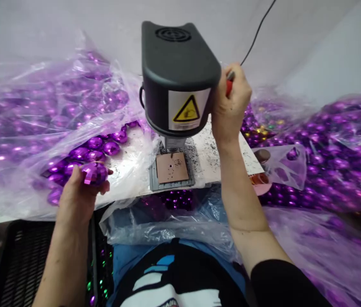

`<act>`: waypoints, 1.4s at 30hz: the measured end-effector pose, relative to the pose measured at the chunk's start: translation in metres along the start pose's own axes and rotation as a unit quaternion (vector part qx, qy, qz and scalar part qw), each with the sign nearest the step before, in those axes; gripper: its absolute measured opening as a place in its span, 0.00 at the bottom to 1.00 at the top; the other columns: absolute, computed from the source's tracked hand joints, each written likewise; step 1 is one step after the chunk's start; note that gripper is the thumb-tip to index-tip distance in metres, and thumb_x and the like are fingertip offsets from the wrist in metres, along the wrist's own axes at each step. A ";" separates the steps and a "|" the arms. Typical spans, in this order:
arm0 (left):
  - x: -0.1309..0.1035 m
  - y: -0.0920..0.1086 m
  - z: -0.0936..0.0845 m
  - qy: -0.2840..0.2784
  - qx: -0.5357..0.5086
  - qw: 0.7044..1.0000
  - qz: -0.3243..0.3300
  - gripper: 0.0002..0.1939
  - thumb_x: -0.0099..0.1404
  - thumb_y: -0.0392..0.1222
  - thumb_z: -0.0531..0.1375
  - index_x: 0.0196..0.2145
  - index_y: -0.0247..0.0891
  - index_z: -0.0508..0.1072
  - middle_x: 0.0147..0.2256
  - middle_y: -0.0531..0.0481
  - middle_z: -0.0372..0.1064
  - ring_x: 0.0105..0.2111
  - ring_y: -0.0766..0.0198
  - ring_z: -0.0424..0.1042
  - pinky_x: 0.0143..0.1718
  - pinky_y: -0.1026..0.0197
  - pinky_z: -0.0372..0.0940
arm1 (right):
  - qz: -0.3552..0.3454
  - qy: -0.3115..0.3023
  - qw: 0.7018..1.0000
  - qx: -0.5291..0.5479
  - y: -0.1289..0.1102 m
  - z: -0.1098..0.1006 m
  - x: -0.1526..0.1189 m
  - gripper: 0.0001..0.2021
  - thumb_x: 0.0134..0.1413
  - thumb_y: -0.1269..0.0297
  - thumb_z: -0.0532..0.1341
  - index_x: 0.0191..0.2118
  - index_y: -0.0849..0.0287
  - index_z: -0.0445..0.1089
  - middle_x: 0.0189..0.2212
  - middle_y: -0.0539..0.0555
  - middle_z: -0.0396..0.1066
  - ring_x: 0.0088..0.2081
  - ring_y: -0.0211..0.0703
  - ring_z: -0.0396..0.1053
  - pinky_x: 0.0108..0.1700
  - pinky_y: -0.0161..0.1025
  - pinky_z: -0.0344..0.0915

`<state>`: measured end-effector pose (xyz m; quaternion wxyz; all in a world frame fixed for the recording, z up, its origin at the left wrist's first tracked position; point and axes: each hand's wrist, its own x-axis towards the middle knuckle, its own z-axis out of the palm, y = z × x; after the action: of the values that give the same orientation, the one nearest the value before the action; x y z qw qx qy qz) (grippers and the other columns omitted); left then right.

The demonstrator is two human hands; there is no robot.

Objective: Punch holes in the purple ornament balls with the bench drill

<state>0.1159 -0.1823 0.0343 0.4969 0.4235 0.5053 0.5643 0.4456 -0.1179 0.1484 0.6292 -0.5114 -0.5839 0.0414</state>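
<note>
A shiny purple faceted ball (pixel 94 173) is held in my left hand (pixel 81 187), fingers curled round it, just over the white board's front left part. More purple balls (pixel 95 147) lie behind it, at the mouth of a clear plastic bag. My right hand (pixel 233 100) is wrapped round a lever handle (pixel 229 85) with a red part, on the right side of a dark grey machine head (pixel 180 64). Beneath that head, a square brown plate (pixel 172 167) with a small hole sits on a grey base. Dark crumbs are scattered about the plate.
Clear bags full of purple balls stand left (pixel 39 111) and right (pixel 336 149). A clear plastic sheet (pixel 167 226) hangs between the board (pixel 129 166) and my lap. A black crate (pixel 27 260) is at lower left. A black cable (pixel 258 30) runs up behind the machine.
</note>
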 end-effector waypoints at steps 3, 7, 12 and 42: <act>-0.013 -0.002 0.034 -0.074 -0.102 0.987 -0.103 0.27 0.57 0.63 0.67 0.39 0.34 0.77 0.34 0.43 0.77 0.29 0.63 0.73 0.20 0.68 0.62 | -0.014 0.049 0.999 0.011 -0.007 0.003 -0.003 0.34 0.51 0.26 0.39 0.27 0.58 0.49 0.21 0.46 0.46 0.26 0.29 0.46 0.32 0.35 0.48; -0.022 -0.018 0.066 -0.152 -0.136 0.960 -0.191 0.30 0.47 0.51 0.76 0.46 0.38 0.76 0.41 0.44 0.78 0.33 0.61 0.77 0.31 0.64 0.71 | -0.014 0.031 0.999 0.018 -0.008 0.001 -0.003 0.32 0.52 0.28 0.42 0.27 0.58 0.49 0.22 0.47 0.47 0.26 0.30 0.46 0.32 0.35 0.49; -0.021 -0.031 0.077 -0.203 -0.142 0.943 -0.222 0.29 0.52 0.46 0.74 0.50 0.38 0.75 0.42 0.44 0.77 0.41 0.55 0.79 0.42 0.58 0.74 | -0.018 0.033 0.999 0.018 -0.006 0.000 -0.002 0.31 0.52 0.30 0.47 0.28 0.59 0.50 0.23 0.46 0.46 0.27 0.28 0.46 0.33 0.34 0.49; -0.015 -0.040 0.082 -0.194 -0.096 0.963 -0.162 0.24 0.58 0.49 0.70 0.49 0.37 0.76 0.43 0.44 0.75 0.38 0.64 0.73 0.34 0.67 0.67 | -0.016 0.049 0.999 0.004 -0.008 0.002 -0.004 0.32 0.51 0.27 0.45 0.28 0.58 0.50 0.23 0.47 0.48 0.28 0.30 0.46 0.33 0.34 0.50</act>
<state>0.2040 -0.1848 0.0060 0.7087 0.3876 0.4045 0.4290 0.4388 -0.1232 0.1511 0.6594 -0.5012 -0.5602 0.0088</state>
